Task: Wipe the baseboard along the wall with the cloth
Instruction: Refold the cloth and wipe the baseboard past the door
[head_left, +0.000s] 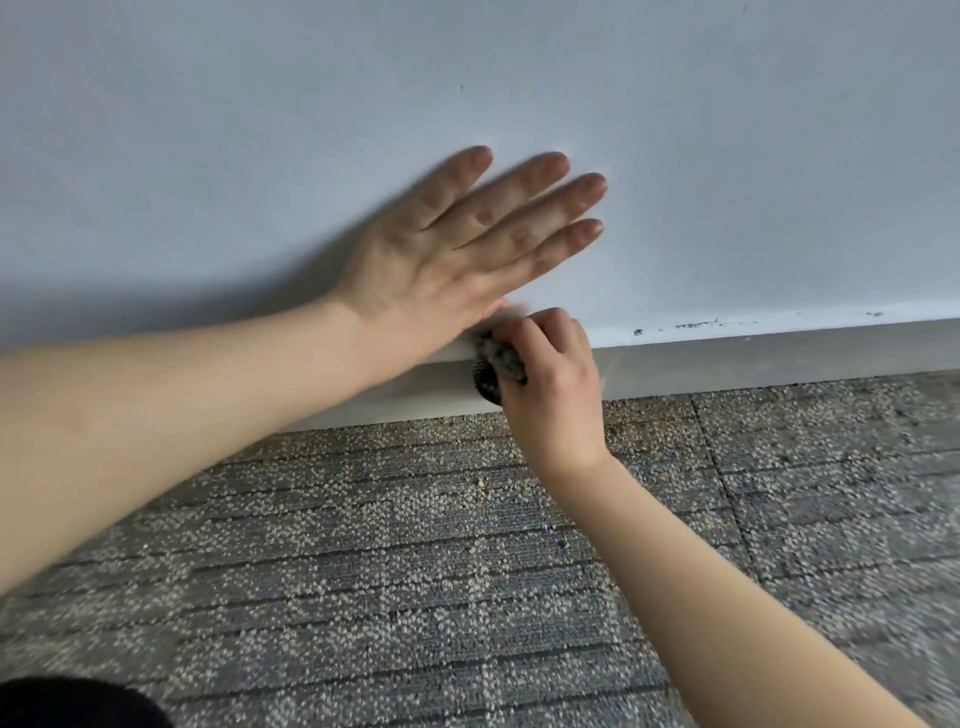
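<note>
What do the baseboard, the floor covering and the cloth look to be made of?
Baseboard: smooth, matt grey board, possibly painted wood or plastic; no grain shows. Floor covering: carpet tiles, grey pile with pale flecks and straight seams. Cloth: dark, nubbly textile bunched in the right hand; fibre unclear.

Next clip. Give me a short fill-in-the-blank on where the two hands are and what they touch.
1. The left hand lies flat, fingers straight, against the ____.
2. The right hand presses a dark cloth to the ____.
3. The floor is covered in grey ____.

Missing words: wall; baseboard; carpet.
</note>
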